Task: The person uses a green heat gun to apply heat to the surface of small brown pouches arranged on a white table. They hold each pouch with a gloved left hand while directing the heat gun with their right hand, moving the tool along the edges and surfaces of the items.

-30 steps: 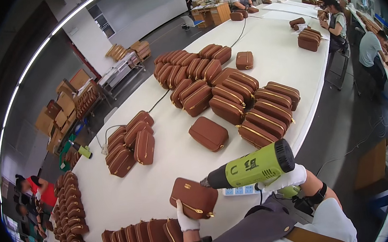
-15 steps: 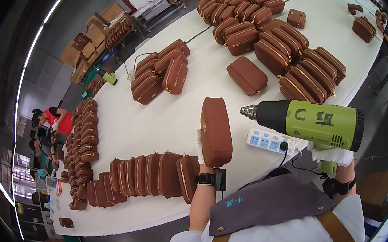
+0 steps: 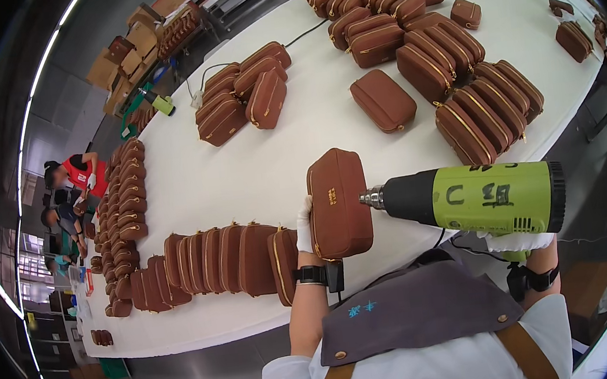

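A brown zippered pouch (image 3: 339, 204) is held upright above the table by my white-gloved left hand (image 3: 304, 226), which grips it from its left side. Gold lettering and a gold zipper show on that pouch. In my gloved right hand (image 3: 520, 242) is a green and black heat gun (image 3: 493, 199), its body hiding most of the fingers. The gun's metal nozzle (image 3: 372, 198) points left, right up against the pouch's right edge; whether they touch I cannot tell. A row of similar pouches (image 3: 226, 263) stands just left of my left hand.
More brown pouches (image 3: 470, 116) stand in groups on the white table (image 3: 191, 179). One pouch (image 3: 383, 100) lies apart beyond the gun. Another green heat gun (image 3: 158, 101) rests at the table's far left edge. Co-workers (image 3: 87, 175) are at the left. A power cord (image 3: 472, 249) runs below my right hand.
The heat gun has moved left and down, bringing its nozzle to the pouch. The pouch has turned, showing more of its lettered front. My gun now covers the white power strip.
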Demonstrator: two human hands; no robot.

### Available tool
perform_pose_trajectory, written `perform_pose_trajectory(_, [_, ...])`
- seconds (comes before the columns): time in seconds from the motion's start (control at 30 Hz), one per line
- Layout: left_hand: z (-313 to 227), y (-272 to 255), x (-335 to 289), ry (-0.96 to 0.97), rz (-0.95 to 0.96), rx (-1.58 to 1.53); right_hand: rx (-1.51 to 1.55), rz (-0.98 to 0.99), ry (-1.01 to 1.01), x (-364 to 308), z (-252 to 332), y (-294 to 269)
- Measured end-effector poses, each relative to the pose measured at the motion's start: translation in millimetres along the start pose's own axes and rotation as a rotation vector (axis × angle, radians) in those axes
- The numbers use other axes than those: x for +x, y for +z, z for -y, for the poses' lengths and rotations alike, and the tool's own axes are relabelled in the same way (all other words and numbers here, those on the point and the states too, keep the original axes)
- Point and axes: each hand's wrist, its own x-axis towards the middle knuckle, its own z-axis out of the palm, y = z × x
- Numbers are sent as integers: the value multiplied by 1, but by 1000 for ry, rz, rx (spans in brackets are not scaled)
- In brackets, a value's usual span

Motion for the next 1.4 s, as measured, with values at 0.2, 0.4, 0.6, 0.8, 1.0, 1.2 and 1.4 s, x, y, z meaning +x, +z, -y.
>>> perform_pose_trajectory(0.2, [-16,4,-11,-1,-113,151,-220,134,-281,8,-4,-3])
perform_pose_trajectory(0.4, [-20,9,-9,-102,-157,292,-291,201,-414,10,-10,-16])
perform_pose_trajectory(0.6, [-11,-22,18,52,-200,1190,-29,159,224,13,-32,-11])
perform_pose_trajectory(0.8, [-1,-29,36,479,-326,1964,163,-4,378,36,-23,22])
perform_pose_trajectory(1.0, [29,21,68,514,-396,2168,147,-8,331,62,-45,32])
perform_pose_trajectory(1.2, [26,31,95,380,-310,2198,159,25,350,77,-43,35])
perform_pose_trajectory(1.4, [26,-12,111,716,-391,1959,183,68,338,90,-51,33])
